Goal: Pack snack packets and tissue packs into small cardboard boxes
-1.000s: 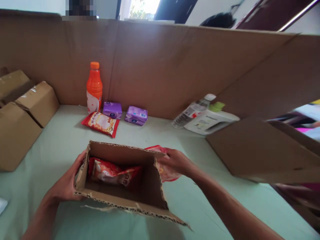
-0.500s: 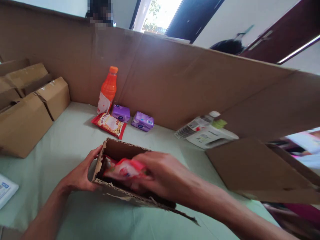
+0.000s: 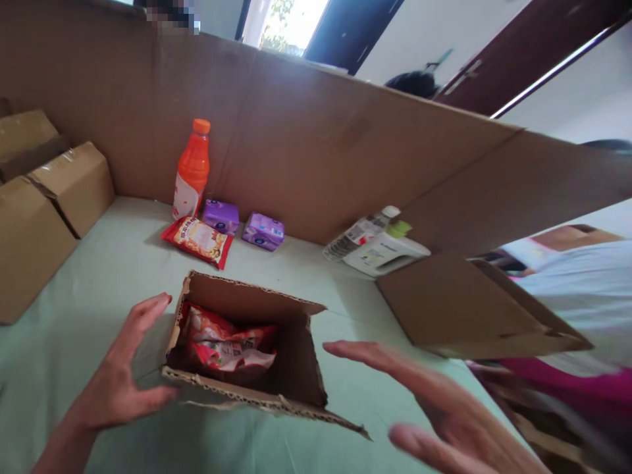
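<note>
An open cardboard box (image 3: 306,355) with torn rims stands before me on the pale green cloth. Inside it lie red-and-white snack packets (image 3: 232,345), overlapping, so I cannot tell exactly how many. My left hand (image 3: 123,372) is open beside the box's left end, fingers and thumb spread apart, holding nothing. To the right of the box hovers my right hand (image 3: 434,408), open and empty, slightly blurred, fingers stretched toward the box's right end. Behind the box another red snack packet (image 3: 198,241) lies flat on the cloth.
An orange bottle (image 3: 192,168) and two purple packs (image 3: 264,231) stand by the cardboard wall (image 3: 316,145). A clear bottle (image 3: 360,232) and a white jug (image 3: 385,254) lean at back right, near a brown box (image 3: 444,303). More boxes (image 3: 79,184) stand left; a person (image 3: 582,303) is at right.
My right hand has let go of the red-and-white packet inside the box and drawn out to the right. My left hand has come off the box's left end. The view has shifted rightward.
</note>
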`<state>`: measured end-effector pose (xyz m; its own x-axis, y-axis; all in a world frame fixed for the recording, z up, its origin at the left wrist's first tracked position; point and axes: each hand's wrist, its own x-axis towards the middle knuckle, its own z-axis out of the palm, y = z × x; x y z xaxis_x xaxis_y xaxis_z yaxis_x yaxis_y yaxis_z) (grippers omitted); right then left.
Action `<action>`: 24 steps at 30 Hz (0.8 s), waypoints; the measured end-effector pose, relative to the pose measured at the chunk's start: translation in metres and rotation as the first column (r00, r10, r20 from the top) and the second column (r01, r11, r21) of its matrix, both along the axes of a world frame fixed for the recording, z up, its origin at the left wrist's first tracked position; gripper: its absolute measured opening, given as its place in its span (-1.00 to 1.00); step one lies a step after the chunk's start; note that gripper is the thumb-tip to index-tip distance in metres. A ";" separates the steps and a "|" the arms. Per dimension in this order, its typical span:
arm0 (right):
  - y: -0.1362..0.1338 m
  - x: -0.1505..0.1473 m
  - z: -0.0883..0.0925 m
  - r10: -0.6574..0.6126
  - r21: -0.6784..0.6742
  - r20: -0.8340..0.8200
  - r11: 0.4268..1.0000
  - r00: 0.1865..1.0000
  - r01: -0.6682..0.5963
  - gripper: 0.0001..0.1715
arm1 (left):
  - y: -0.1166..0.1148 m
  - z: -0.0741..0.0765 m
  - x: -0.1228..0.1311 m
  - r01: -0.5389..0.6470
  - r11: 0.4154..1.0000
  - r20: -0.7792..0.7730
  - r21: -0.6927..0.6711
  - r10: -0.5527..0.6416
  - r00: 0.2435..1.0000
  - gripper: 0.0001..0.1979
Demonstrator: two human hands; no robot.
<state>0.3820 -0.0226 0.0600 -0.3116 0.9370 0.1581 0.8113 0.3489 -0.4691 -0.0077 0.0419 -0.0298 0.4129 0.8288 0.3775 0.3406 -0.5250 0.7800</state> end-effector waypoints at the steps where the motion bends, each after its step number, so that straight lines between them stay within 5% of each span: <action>1: -0.007 0.000 -0.011 0.035 0.016 -0.002 0.999 0.999 -0.035 -0.14 | -0.008 0.005 0.002 -0.043 0.998 -0.023 0.048 0.044 0.999 -0.19; 3: -0.015 -0.008 -0.031 0.080 0.078 0.015 0.994 0.997 -0.081 -0.03 | -0.019 0.012 0.010 -0.091 0.986 -0.053 0.138 0.099 0.994 -0.31; 7: -0.010 -0.041 -0.063 -0.001 0.331 -0.024 0.944 1.000 0.009 -0.38 | -0.026 0.022 0.029 -0.187 0.947 -0.086 0.261 0.215 0.973 -0.49; 12: -0.003 -0.057 -0.074 -0.138 0.407 -0.140 0.895 0.980 0.185 -0.45 | -0.023 0.030 0.033 -0.334 0.931 -0.133 0.147 0.353 0.926 -0.46; 15: 0.009 -0.049 -0.074 -0.206 0.487 -0.132 0.838 0.970 0.244 -0.25 | -0.020 0.031 0.034 -0.347 0.935 -0.147 0.069 0.354 0.924 -0.40; 19: 0.033 -0.036 -0.075 -0.142 0.394 -0.100 0.903 0.985 0.170 0.05 | -0.014 0.024 0.039 -0.302 0.953 -0.135 0.039 0.304 0.943 -0.34; 24: 0.037 -0.028 -0.084 0.138 0.370 -0.070 0.923 0.988 -0.102 -0.45 | -0.012 0.015 0.045 -0.280 0.958 -0.132 0.060 0.285 0.949 -0.37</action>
